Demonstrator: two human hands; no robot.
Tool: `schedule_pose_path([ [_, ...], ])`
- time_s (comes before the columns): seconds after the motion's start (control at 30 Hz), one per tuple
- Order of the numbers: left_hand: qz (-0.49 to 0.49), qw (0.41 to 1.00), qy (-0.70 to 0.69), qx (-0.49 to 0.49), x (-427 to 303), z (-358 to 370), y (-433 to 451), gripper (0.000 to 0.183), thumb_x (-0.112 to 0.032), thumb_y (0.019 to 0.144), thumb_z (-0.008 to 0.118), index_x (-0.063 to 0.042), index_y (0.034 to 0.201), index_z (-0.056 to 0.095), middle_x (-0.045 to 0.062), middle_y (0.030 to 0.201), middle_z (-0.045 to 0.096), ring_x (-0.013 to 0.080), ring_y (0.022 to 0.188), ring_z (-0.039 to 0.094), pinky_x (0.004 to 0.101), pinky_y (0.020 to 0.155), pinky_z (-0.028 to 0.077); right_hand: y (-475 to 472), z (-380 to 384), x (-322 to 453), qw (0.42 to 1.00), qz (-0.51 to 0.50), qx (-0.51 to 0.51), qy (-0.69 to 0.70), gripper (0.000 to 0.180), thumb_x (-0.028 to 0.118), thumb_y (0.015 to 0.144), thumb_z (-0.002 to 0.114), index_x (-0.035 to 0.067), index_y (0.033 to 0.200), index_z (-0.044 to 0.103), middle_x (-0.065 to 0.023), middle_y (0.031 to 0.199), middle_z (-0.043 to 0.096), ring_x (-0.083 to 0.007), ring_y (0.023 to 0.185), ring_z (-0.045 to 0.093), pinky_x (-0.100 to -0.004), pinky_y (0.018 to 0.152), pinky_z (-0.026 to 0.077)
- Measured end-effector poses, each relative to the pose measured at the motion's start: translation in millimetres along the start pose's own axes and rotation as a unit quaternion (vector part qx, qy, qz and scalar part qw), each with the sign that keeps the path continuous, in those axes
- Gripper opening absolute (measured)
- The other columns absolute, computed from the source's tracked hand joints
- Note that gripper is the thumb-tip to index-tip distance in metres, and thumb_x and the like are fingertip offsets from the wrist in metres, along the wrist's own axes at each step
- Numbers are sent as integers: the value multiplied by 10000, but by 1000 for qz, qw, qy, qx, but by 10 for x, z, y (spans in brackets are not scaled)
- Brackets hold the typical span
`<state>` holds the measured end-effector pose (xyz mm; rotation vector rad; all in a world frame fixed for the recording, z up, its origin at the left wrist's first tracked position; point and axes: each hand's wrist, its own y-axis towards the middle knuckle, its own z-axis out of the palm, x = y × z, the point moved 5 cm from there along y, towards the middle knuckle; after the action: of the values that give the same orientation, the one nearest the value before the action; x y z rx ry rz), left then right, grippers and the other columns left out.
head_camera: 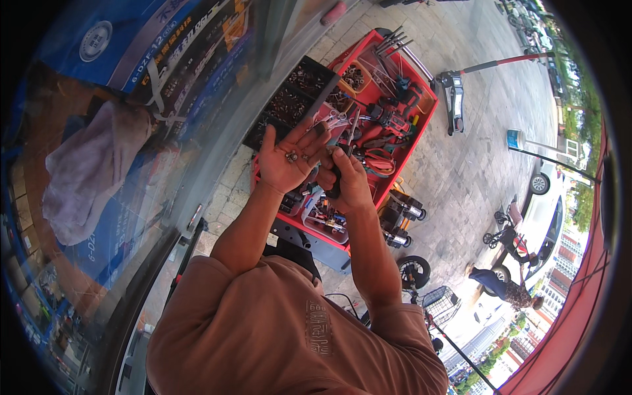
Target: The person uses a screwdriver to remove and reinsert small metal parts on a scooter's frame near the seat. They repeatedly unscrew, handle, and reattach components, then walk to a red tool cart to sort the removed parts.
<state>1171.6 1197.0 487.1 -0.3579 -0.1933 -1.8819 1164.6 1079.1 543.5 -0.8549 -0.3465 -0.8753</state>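
Note:
My left hand (286, 168) is palm up with its fingers spread, and several small metal screws or nuts (291, 156) lie on the palm. Beside it, touching or nearly touching its fingertips, my right hand (347, 177) is closed around the dark handle of a screwdriver (354, 129), whose shaft points away from me. Both hands are above a red tool cart (414, 153). In the cart lie a red and black cordless drill (392, 120), pliers (382, 142) and an orange tub of small hardware (353, 76). A black divided tray (289, 101) of screws adjoins the cart on the left.
A glass pane with battery boxes (123, 44) and a cloth (94, 173) behind it stands on the left. A floor jack (452, 98) and a yellow and black air compressor (400, 217) are right of the cart. A person (508, 289) and a white car (548, 222) are farther right.

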Motion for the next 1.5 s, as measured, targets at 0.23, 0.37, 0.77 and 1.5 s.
schedule_pose_path([
  [0.23, -4, 998, 42, 38, 64, 139, -7, 856, -706, 972, 312, -57, 1525, 387, 230, 1619, 252, 396, 1511, 218, 530, 1169, 323, -69, 44, 95, 979, -48, -64, -188, 221, 238, 1019, 594, 19, 1025, 618, -19, 799, 617, -82, 562, 504, -241, 508, 411],
  [0.37, -11, 994, 2, 109, 6, 180, -7, 785, -633, 1007, 325, -60, 1543, 350, 213, 1643, 188, 398, 1512, 211, 535, 1174, 325, -194, 164, 208, 945, -107, -103, -291, 187, 168, 1005, 598, -8, 1053, 638, -28, 783, 658, -62, 552, 514, -224, 495, 404],
  [0.77, -37, 984, 22, 174, 119, 178, 78, 645, -484, 1067, 284, -66, 1557, 317, 196, 1651, 174, 414, 1527, 132, 586, 1211, 207, -300, 286, 280, 894, -166, -76, -409, 83, 37, 897, 676, 5, 969, 651, 32, 739, 609, -29, 625, 515, -221, 559, 425],
  [1.5, -14, 995, 94, -15, 298, 332, 110, 1047, -858, 881, 165, -92, 1592, 235, 217, 1615, 274, 399, 1523, 163, 570, 1214, 151, -234, 354, 205, 726, -280, -77, -624, 343, 52, 790, 741, -11, 1113, 646, -161, 954, 669, -267, 840, 681, -352, 756, 529],
])
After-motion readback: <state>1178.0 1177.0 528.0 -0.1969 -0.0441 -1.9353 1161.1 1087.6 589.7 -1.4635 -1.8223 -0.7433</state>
